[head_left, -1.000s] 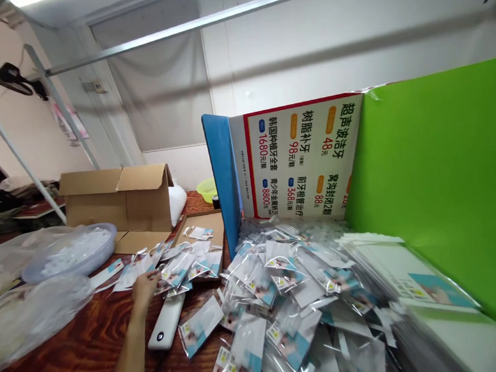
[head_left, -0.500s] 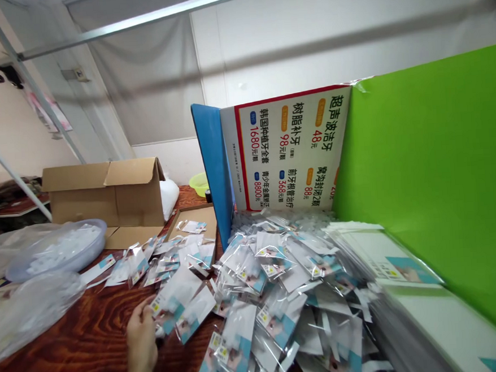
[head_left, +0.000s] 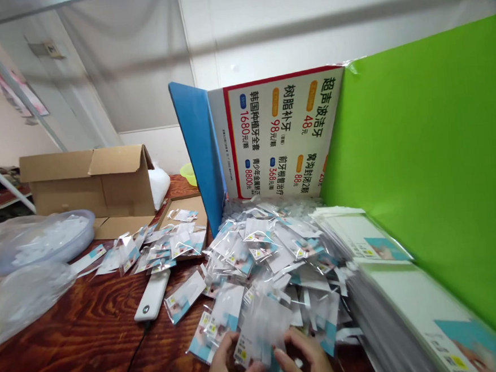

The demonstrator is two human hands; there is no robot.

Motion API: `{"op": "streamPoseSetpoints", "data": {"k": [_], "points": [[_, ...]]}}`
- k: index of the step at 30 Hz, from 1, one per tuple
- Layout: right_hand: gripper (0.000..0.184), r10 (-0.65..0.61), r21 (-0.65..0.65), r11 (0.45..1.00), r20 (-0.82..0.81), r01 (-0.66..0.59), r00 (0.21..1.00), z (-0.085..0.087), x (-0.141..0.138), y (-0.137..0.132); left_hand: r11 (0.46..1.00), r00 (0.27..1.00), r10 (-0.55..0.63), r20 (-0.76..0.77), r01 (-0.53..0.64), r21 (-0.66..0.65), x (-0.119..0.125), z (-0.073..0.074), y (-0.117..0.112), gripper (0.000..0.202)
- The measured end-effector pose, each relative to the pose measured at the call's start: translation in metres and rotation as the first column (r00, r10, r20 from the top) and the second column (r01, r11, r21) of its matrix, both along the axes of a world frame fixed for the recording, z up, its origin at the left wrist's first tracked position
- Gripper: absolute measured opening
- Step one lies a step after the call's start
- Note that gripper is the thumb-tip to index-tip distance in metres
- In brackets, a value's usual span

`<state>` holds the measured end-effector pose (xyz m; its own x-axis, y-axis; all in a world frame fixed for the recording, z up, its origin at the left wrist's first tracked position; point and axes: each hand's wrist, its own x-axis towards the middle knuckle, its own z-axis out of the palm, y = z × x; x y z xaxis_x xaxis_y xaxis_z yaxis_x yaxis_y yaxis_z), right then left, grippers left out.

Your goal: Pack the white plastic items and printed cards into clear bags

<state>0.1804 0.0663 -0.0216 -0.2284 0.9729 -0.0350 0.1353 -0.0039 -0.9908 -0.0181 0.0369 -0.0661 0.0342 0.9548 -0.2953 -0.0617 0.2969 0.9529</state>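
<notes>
At the bottom centre, my left hand closes its thumb and fingers on the left side of a clear plastic packet with a white and blue printed card inside. My right hand grips the right side of this packet. It may be more than one packet; motion blur hides the count. Around both hands spreads a heap of similar packets, lying at all angles. To the right of my right hand stands a long row of upright packaged cards.
A white power bank with a black cable lies on the wooden table. Further left are a bowl of white pieces, a plastic bag and a cardboard box. Blue and green panels wall in the heap.
My left hand has moved right, from beside the power bank to the front of the heap, with a packet. My right hand has come into view. The power bank is now uncovered.
</notes>
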Motion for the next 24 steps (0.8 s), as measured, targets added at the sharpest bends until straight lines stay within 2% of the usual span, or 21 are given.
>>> {"op": "streamPoseSetpoints", "data": {"k": [3, 5, 7, 10, 11, 13, 14, 16, 21, 24], "points": [[0.03, 0.03, 0.055, 0.998, 0.12, -0.037, 0.992, -0.006, 0.008, -0.005, 0.992, 0.945, -0.106, -0.308, 0.12, 0.027, -0.008, 0.018, 0.006, 0.066], [0.03, 0.01, 0.04, 0.999, 0.142, -0.016, 0.99, -0.009, 0.011, -0.009, 0.981, 0.912, -0.149, -0.382, 0.184, 0.057, -0.009, 0.025, 0.01, 0.059], [0.038, 0.039, -0.022, 0.999, 0.083, -0.037, 0.996, -0.007, 0.015, -0.011, 0.976, 0.937, -0.181, -0.298, 0.208, 0.061, -0.006, 0.026, 0.013, 0.064], [0.048, 0.126, -0.07, 0.988, -0.155, -0.138, 0.98, 0.0, 0.027, -0.007, 0.989, 0.977, -0.139, -0.163, 0.145, 0.027, -0.002, 0.022, 0.013, 0.085], [0.048, 0.08, -0.064, 0.993, -0.231, -0.097, 0.97, 0.003, 0.033, -0.004, 0.993, 0.98, -0.117, -0.16, 0.12, 0.012, -0.001, 0.021, 0.011, 0.091], [0.043, -0.114, -0.081, 0.992, -0.328, 0.092, 0.938, 0.006, 0.044, 0.003, 0.995, 0.982, -0.103, -0.159, 0.104, -0.006, 0.0, 0.02, 0.008, 0.101], [0.04, -0.215, -0.112, 0.976, -0.351, 0.187, 0.912, 0.008, 0.049, 0.006, 0.993, 0.982, -0.121, -0.146, 0.12, -0.01, 0.0, 0.021, 0.006, 0.104], [0.039, -0.328, -0.182, 0.943, -0.389, 0.277, 0.861, 0.012, 0.055, 0.012, 0.985, 0.977, -0.175, -0.119, 0.174, -0.018, 0.003, 0.023, 0.001, 0.107], [0.059, -0.303, -0.199, 0.952, -0.529, 0.231, 0.793, 0.032, 0.051, 0.015, 0.953, 0.942, -0.302, -0.148, 0.291, -0.086, 0.017, 0.029, -0.007, 0.109], [0.057, -0.261, -0.232, 0.96, -0.539, 0.157, 0.801, 0.04, 0.047, 0.01, 0.915, 0.912, -0.399, -0.097, 0.39, -0.098, 0.024, 0.033, -0.007, 0.106]]}}
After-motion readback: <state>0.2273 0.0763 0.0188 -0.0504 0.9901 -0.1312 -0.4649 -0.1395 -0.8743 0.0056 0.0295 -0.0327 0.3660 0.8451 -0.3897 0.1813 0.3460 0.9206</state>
